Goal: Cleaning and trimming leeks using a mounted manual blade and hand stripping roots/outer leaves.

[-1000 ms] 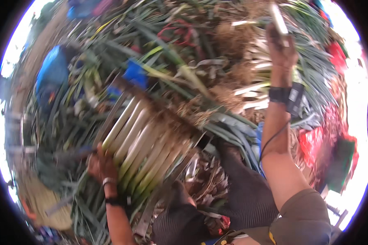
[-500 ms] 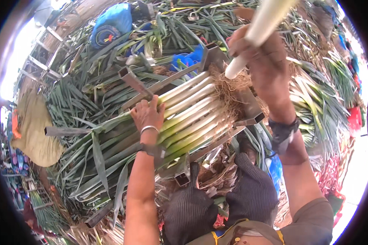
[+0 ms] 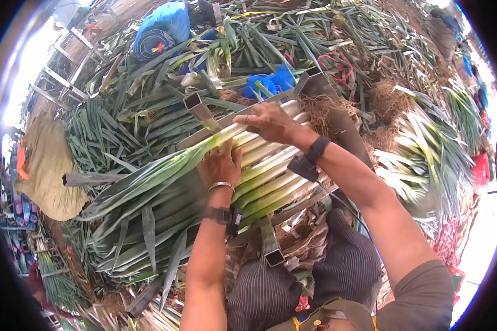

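Note:
My right hand (image 3: 273, 122) is closed around the white stem of a leek (image 3: 201, 148), whose long green leaves trail to the left. This leek lies across the top of a row of leeks (image 3: 270, 185) set side by side, their roots to the right. My left hand (image 3: 221, 165) rests on the row just below the held leek, fingers apart, their tips against its stem and partly hidden. A metal frame with square-tube posts, one post (image 3: 201, 110) behind my left hand and another (image 3: 271, 248) near my knees, cradles the row.
Leek piles surround the frame, including a bundle (image 3: 419, 160) at the right. Beyond lie a blue sack (image 3: 163, 33) and blue netting (image 3: 270, 83). A tan cloth (image 3: 49, 171) lies at the left. A metal bar (image 3: 91, 179) sticks out left under the leaves.
My right hand has come down and left with the leek, from raised above the frame to the top of the row. My left hand still lies on the leeks.

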Tool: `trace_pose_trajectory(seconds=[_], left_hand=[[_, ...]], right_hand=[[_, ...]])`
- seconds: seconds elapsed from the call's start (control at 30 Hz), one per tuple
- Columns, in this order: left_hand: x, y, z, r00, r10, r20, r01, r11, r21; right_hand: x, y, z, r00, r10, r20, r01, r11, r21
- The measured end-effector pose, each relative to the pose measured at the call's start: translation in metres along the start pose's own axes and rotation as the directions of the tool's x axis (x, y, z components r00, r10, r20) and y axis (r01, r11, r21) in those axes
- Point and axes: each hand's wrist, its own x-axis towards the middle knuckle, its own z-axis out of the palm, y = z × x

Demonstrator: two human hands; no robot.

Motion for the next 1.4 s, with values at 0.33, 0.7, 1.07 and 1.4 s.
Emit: trace_pose_trajectory(seconds=[0.33, 0.7, 1.07, 1.4], left_hand=[[-0.002, -0.008, 0.013, 0.973, 0.071, -0.218, -0.059, 0.996, 0.061], [-0.006, -0.007, 0.010, 0.940, 0.109, -0.324, -0.092, 0.993, 0.069], [-0.004, -0.013, 0.010, 0.942, 0.140, -0.304, -0.127, 0.990, 0.065], [-0.009, -0.013, 0.001, 0.934, 0.172, -0.313, -0.165, 0.985, 0.048]], right_hand=[[-0.011, 0.027, 0.014, 0.998, 0.049, -0.026, -0.050, 0.998, -0.040], [-0.011, 0.038, 0.020, 0.997, 0.047, 0.069, -0.047, 0.999, -0.010], [0.007, -0.008, 0.016, 0.988, 0.082, -0.131, -0.082, 0.997, 0.010], [-0.006, 0.005, 0.029, 0.983, 0.140, -0.120, -0.139, 0.990, 0.009]])
